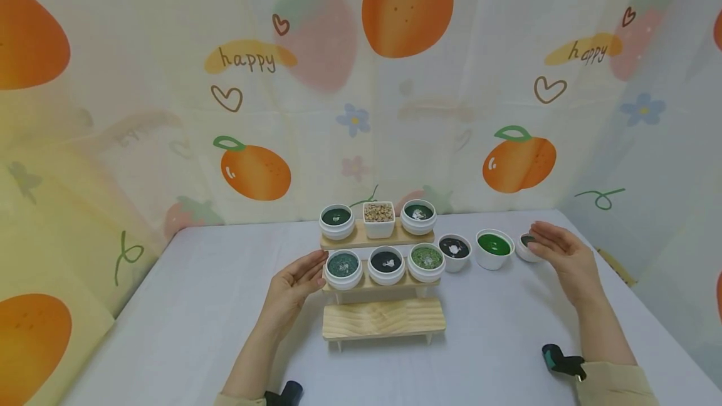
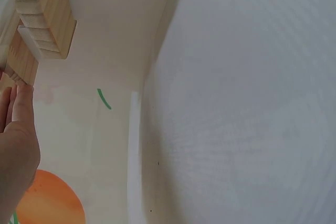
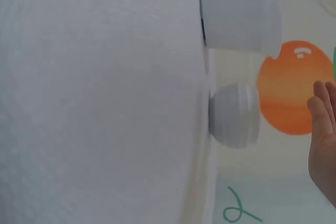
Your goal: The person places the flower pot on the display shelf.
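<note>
My left hand (image 1: 284,296) has its fingers extended beside the left end of the middle wooden shelf (image 1: 372,287), close to a white bowl of teal-green contents (image 1: 343,268). The left wrist view puts its fingertips against or just by the shelf's wooden end (image 2: 23,61); contact cannot be told. My right hand (image 1: 572,265) is raised with extended fingers by a small white bowl (image 1: 528,249), partly covering it in the head view. In the right wrist view a gap shows between the right hand (image 3: 323,150) and that bowl (image 3: 236,115). Neither hand holds anything.
The rear shelf (image 1: 361,241) bears two round bowls and a square dish of tan bits (image 1: 379,219). More bowls, dark (image 1: 454,251) and bright green (image 1: 494,249), stand right of the shelves. A low wooden shelf (image 1: 383,319) is in front. A printed curtain hangs behind.
</note>
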Demonstrator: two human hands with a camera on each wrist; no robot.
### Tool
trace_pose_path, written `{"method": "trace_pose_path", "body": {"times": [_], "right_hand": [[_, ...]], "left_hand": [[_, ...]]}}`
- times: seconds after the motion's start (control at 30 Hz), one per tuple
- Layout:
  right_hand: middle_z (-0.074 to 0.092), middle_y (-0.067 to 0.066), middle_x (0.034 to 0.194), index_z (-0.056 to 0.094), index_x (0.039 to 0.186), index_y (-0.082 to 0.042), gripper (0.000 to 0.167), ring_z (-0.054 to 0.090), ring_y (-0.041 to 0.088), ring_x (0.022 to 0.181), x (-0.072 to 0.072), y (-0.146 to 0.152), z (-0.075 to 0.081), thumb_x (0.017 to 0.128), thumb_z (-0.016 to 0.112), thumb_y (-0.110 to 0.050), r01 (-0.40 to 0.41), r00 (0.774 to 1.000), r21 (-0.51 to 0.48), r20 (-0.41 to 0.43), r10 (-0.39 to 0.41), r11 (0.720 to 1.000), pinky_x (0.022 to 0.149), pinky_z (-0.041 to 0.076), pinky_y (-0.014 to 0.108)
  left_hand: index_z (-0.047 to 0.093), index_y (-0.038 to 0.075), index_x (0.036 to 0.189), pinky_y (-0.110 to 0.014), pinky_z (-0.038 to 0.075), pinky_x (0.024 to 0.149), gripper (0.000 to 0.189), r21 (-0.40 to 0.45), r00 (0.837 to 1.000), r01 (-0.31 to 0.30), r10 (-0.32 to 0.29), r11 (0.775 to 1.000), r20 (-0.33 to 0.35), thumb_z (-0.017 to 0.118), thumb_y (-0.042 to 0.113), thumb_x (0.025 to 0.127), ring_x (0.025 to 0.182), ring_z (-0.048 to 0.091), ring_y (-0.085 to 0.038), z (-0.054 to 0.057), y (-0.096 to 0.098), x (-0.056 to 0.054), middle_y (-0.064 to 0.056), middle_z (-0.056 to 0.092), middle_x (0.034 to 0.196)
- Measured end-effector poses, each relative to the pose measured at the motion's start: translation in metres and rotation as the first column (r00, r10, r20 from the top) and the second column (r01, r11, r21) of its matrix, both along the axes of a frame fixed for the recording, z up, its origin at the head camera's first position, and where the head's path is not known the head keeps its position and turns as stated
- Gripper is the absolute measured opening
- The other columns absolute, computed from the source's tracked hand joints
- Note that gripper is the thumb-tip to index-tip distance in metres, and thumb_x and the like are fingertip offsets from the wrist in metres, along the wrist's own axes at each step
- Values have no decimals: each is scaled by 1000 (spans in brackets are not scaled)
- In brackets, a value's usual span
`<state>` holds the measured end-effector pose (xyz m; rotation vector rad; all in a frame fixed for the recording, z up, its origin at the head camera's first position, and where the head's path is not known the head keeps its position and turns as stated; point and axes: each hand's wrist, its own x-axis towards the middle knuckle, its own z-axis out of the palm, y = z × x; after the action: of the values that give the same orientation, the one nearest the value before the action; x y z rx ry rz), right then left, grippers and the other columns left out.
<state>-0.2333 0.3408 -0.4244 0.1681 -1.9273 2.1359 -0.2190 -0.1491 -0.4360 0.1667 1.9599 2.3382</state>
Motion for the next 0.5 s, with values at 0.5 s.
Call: {"method": "trace_pose_path", "body": {"times": [0.5], "right_hand": [[53, -29, 116, 43, 146, -21, 63, 48, -12, 115, -15, 27, -9, 90, 72, -18, 121, 976, 143, 164, -144, 982, 99, 42, -3]], "left_hand": [[43, -8, 143, -18, 53, 103, 60, 9, 1000, -2, 2, 1000, -6, 61, -12, 86, 116, 64, -1, -1, 0, -1, -24, 46, 150]]}}
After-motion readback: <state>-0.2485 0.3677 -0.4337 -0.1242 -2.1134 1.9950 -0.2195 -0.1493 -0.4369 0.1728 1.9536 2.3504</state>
